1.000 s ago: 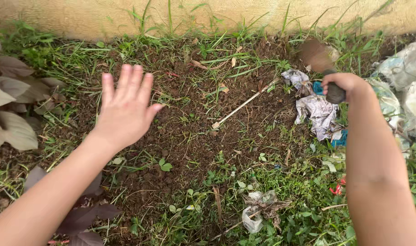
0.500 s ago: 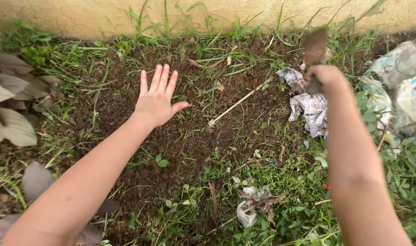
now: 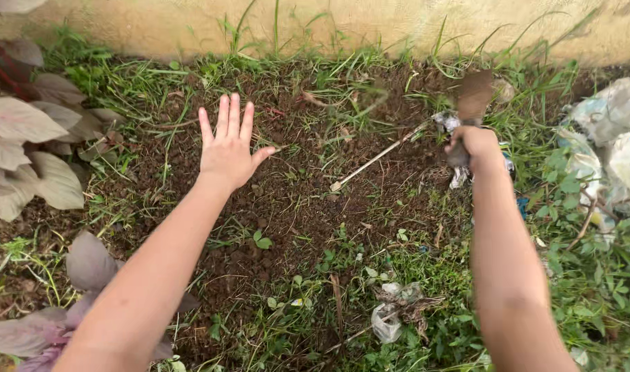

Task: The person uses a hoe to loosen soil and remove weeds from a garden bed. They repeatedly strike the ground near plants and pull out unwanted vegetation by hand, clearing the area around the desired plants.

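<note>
My left hand hangs flat and open over a patch of bare dark soil, fingers spread and pointing toward the wall. My right hand is closed around the dark handle of a small garden trowel; its brown, soil-coated blade points up and away, blurred by motion. The trowel is lifted above crumpled paper litter at the right edge of the soil patch. A thin pale stick lies on the soil between my two hands.
A yellowish wall runs along the top. Purple-brown leafy plants grow at left. Plastic bags and litter pile up at right. A crumpled clear wrapper lies in the grass near the bottom.
My left hand has moved away from me and lower toward the soil. My right hand with the trowel has shifted a little left and further from the camera; the view panned slightly.
</note>
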